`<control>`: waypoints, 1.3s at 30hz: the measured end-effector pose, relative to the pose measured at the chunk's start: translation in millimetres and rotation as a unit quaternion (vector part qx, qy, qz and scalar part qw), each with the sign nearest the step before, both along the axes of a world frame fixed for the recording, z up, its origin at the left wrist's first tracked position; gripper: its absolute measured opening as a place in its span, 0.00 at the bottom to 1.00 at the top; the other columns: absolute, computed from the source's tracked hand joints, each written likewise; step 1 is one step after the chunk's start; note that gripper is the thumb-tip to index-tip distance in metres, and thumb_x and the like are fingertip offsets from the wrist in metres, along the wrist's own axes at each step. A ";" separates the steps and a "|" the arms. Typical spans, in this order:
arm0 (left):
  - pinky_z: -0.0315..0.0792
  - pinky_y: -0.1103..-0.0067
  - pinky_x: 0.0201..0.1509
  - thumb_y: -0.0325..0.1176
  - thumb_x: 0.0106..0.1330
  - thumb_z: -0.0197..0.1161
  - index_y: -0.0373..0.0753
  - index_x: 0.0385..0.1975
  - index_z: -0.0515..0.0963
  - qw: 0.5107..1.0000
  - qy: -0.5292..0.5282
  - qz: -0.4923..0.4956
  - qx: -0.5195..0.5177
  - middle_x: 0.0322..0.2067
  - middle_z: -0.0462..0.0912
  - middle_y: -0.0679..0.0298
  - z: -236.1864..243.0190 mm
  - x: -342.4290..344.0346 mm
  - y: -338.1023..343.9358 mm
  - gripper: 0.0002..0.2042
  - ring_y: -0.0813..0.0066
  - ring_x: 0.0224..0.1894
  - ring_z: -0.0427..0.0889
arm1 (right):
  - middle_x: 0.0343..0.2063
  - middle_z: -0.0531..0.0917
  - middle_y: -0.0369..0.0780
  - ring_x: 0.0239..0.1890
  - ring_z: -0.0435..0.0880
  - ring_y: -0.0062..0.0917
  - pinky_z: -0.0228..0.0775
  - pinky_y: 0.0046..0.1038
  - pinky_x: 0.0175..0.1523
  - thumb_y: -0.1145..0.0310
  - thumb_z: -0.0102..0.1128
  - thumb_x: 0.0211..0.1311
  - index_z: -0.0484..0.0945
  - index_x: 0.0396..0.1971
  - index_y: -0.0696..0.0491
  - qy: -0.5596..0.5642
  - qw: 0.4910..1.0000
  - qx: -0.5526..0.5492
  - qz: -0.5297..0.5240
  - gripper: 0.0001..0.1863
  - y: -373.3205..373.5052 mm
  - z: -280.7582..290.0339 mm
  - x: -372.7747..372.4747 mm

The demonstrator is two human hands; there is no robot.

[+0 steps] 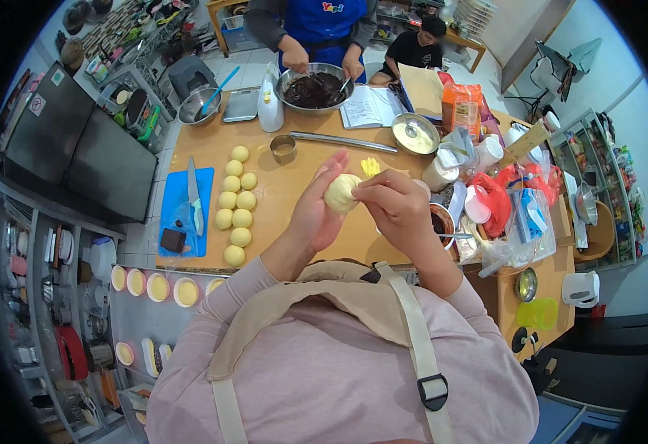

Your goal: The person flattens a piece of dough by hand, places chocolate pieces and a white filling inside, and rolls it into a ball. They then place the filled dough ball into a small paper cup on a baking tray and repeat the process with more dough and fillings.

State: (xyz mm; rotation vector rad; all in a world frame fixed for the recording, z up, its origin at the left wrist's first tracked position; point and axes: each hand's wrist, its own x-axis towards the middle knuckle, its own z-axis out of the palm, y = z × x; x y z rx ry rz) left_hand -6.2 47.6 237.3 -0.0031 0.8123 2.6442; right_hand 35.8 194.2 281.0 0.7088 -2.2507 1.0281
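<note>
My left hand (311,214) cups a pale yellow dough ball (339,194) above the table, palm turned toward it with the fingers pointing up. Thumb and fingertips of my right hand (396,206) pinch the ball's gathered, pleated side. Just beyond the hands lies a small flattened yellow piece (370,166), perhaps dough or butter. Several smooth dough balls (243,200) stand in two uneven rows to the left. A round metal cutter (283,150) and a long metal rod (343,142) rest farther back.
A knife (194,196) and dark block (173,240) lie on a blue board (166,185). Opposite, a person in a blue apron works at a bowl of dark mixture (315,90). Bags and tubs crowd the right, beside a bowl of pale filling (415,135). Filled cups (186,292) sit lower left.
</note>
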 end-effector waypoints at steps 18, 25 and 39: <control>0.71 0.74 0.45 0.42 0.73 0.43 0.40 0.37 0.73 0.997 -0.036 0.014 0.061 0.36 0.78 0.63 -5.2 33.3 74.0 0.14 0.72 0.40 0.76 | 0.27 0.80 0.39 0.28 0.81 0.31 0.71 0.29 0.30 0.77 0.62 0.43 0.80 0.38 0.52 0.046 0.996 -0.017 -0.074 0.17 54.9 -0.1 32.5; 0.67 0.74 0.58 0.51 0.72 0.40 0.36 0.53 0.66 0.990 -0.069 -0.097 0.079 0.48 0.74 0.58 19.9 54.4 92.4 0.23 0.68 0.51 0.74 | 0.31 0.80 0.39 0.31 0.81 0.30 0.72 0.28 0.33 0.77 0.62 0.42 0.81 0.38 0.52 0.046 0.993 0.109 0.000 0.18 99.2 -3.9 35.9; 0.70 0.72 0.57 0.51 0.73 0.36 0.37 0.50 0.69 0.998 -0.042 -0.009 0.045 0.50 0.74 0.58 4.5 79.6 133.5 0.24 0.68 0.52 0.75 | 0.33 0.81 0.38 0.28 0.81 0.30 0.72 0.27 0.31 0.76 0.62 0.46 0.80 0.39 0.53 0.097 0.994 0.050 -0.017 0.15 126.4 -9.3 54.0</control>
